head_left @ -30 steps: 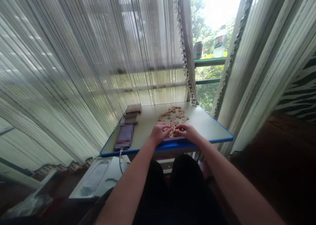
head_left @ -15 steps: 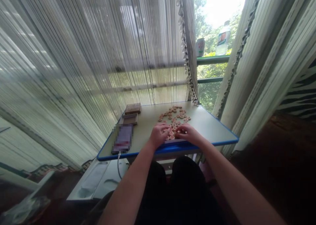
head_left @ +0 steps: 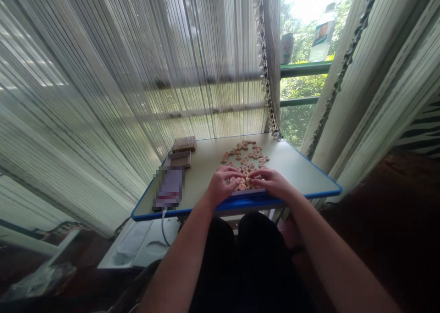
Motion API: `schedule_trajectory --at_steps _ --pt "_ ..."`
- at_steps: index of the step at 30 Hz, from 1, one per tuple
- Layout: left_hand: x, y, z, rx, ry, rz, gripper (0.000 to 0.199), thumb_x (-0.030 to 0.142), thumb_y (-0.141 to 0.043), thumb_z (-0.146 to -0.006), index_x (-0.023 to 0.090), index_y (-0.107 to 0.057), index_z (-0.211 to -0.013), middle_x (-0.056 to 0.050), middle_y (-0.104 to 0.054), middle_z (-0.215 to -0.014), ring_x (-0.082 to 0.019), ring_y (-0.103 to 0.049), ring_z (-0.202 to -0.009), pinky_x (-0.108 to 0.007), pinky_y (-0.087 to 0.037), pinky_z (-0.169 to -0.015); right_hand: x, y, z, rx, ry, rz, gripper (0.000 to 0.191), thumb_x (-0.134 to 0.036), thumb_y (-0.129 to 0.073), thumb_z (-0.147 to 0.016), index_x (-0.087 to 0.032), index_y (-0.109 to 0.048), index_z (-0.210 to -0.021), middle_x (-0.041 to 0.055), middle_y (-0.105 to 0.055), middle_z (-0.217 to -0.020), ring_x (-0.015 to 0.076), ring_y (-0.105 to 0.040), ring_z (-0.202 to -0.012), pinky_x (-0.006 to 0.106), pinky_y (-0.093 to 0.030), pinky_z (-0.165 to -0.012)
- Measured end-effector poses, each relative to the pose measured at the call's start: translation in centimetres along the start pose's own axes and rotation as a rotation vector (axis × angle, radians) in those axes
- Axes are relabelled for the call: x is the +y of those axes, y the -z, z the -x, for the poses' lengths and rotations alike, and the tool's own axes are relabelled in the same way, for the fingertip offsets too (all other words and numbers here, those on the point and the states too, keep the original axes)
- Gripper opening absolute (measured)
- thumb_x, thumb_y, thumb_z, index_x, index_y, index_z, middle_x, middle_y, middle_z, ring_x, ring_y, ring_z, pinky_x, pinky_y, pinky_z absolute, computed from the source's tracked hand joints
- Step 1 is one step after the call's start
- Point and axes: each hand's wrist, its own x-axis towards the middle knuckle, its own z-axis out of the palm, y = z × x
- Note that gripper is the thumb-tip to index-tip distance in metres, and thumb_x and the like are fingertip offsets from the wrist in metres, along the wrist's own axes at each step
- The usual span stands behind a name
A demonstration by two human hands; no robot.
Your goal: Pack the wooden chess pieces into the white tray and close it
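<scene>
Round wooden Chinese chess pieces (head_left: pixel 245 168) with red and dark characters sit packed together near the table's front edge. My left hand (head_left: pixel 220 183) is at the left side of this cluster, its fingers stretched over and touching pieces, thumb apart. From the right, my right hand (head_left: pixel 273 183) reaches in with fingers and thumb apart, touching the pieces there. Some pieces are hidden beneath the fingers. Farther back, several loose pieces (head_left: pixel 255 156) are scattered in a rough ring. A thin pale strip (head_left: pixel 250 192) shows in front of the cluster.
The table (head_left: pixel 302 178) has a blue rim. At its left are a phone (head_left: pixel 170 187) with a cable (head_left: pixel 164 226), a shallow open box (head_left: pixel 182 159) and a wooden lid or box (head_left: pixel 184 143). A can (head_left: pixel 286 48) and a bottle (head_left: pixel 322 35) stand on the window rail.
My right hand has shifted slightly right and spread its fingers more along the cluster. My left hand stays beside the pieces, fingers reaching a little farther over them. The camera view has tilted slightly.
</scene>
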Motion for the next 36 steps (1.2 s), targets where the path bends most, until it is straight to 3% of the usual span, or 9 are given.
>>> schedule_trajectory --at_steps 5,12,19,25,32,34,36 --pt "0.4 0.0 0.2 0.021 -0.099 -0.043 0.019 0.029 -0.062 -0.075 0.021 -0.070 -0.089 -0.005 -0.065 -0.089 -0.019 -0.053 -0.092 -0.034 -0.044 -0.085 -0.1 -0.1 0.3 0.029 0.039 -0.006 0.029 -0.041 -0.063 -0.072 -0.021 -0.068 -0.092 0.0041 -0.064 -0.085 0.0168 -0.054 -0.077 0.030 -0.044 -0.071" --pt "0.1 -0.8 0.0 -0.060 -0.218 -0.070 0.024 0.031 -0.060 -0.077 0.021 -0.066 -0.099 -0.004 -0.067 -0.086 -0.017 -0.053 -0.083 -0.034 -0.043 -0.083 0.2 -0.4 -0.3 0.012 -0.039 -0.149 0.030 -0.044 -0.064 -0.070 -0.019 -0.064 -0.088 0.0025 -0.064 -0.080 0.0153 -0.055 -0.069 0.028 -0.045 -0.063" --pt "0.3 -1.0 0.0 0.054 -0.127 -0.034 0.027 0.036 -0.063 -0.074 0.018 -0.066 -0.093 -0.005 -0.067 -0.084 -0.017 -0.055 -0.085 -0.032 -0.043 -0.084 -0.3 -0.3 0.4 0.073 0.117 -0.002 0.033 -0.043 -0.062 -0.073 -0.022 -0.063 -0.099 0.0066 -0.058 -0.101 0.0189 -0.054 -0.088 0.028 -0.045 -0.070" --pt "0.7 -0.9 0.3 0.003 -0.065 -0.014 0.026 0.039 -0.063 -0.073 0.019 -0.067 -0.090 -0.004 -0.068 -0.082 -0.017 -0.057 -0.083 -0.032 -0.041 -0.086 -0.3 -0.6 0.7 0.099 0.109 0.109 0.034 -0.045 -0.059 -0.074 -0.022 -0.063 -0.098 0.0066 -0.059 -0.096 0.0164 -0.053 -0.075 0.028 -0.045 -0.062" --pt "0.7 -0.8 0.5 -0.043 -0.086 -0.003 0.025 0.040 -0.058 -0.077 0.018 -0.067 -0.086 -0.004 -0.068 -0.080 -0.016 -0.059 -0.080 -0.031 -0.041 -0.086 -0.5 -0.8 0.9 0.065 0.058 0.134 0.035 -0.048 -0.057 -0.074 -0.019 -0.065 -0.094 0.0067 -0.065 -0.090 0.0167 -0.055 -0.070 0.029 -0.046 -0.064" --pt "0.6 -0.8 0.7 -0.038 -0.074 -0.011 0.031 0.042 -0.060 -0.075 0.019 -0.065 -0.095 -0.004 -0.067 -0.084 -0.017 -0.058 -0.083 -0.032 -0.040 -0.087 -0.7 -0.9 0.9 0.072 0.035 0.129 0.037 -0.049 -0.058 -0.073 -0.018 -0.065 -0.093 0.0070 -0.065 -0.089 0.0165 -0.055 -0.068 0.030 -0.046 -0.064" --pt "0.4 -0.9 0.9 -0.017 -0.026 -0.027 0.057 0.047 -0.066 -0.067 0.020 -0.054 -0.116 -0.006 -0.064 -0.097 -0.020 -0.055 -0.093 -0.035 -0.040 -0.089 -0.8 -1.0 1.0 0.083 0.011 0.121 0.039 -0.050 -0.058 -0.072 -0.017 -0.065 -0.092 0.0071 -0.066 -0.086 0.0165 -0.054 -0.067 0.029 -0.046 -0.062"
